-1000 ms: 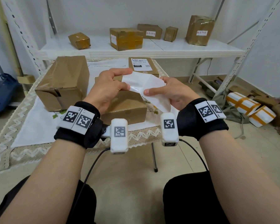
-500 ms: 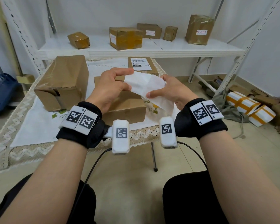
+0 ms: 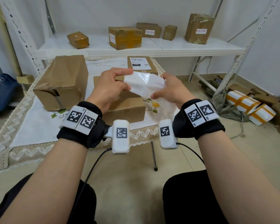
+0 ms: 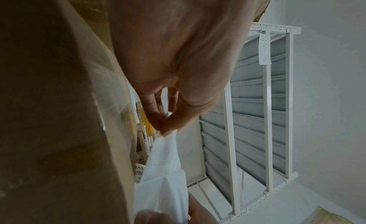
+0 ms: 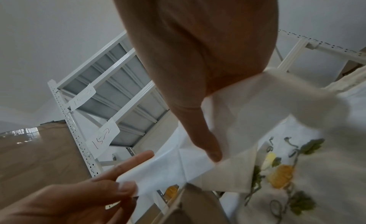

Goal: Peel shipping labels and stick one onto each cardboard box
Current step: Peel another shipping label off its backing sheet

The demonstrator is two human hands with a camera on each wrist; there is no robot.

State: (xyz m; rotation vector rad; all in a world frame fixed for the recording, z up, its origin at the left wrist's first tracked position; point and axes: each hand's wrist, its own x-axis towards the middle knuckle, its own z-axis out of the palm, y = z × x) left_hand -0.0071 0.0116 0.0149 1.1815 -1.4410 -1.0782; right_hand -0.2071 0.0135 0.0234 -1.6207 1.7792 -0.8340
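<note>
On the cloth-covered table (image 3: 31,126), left of the near box (image 3: 124,109): a large cardboard box (image 3: 61,81), taped and unlabelled on the faces that show. Behind the near box, at the table's far edge, a flat box (image 3: 142,65) bearing a printed label (image 3: 140,63). Beyond the table, a white shelf (image 3: 168,47) against a pale wall, carrying five taped boxes, three with small white labels. To the right of the table, on the beige floor, a heap of cardboard scraps and white parcels (image 3: 249,109) banded in orange tape.

Above the near box, held clear of it: a white label sheet (image 3: 144,84), creased and glossy, stretched between both hands. Left hand (image 3: 108,88) at the sheet's left edge, thumb and fingertips (image 4: 164,122) pinching a corner, index finger extended along the top. Right hand (image 3: 170,91) at the sheet's right edge, thumb (image 5: 210,146) pressed onto the paper with fingers curled behind it, gripping. Sheet's lower end trailing down past the right wrist. Whether the label has started to part from its backing cannot be told.
</note>
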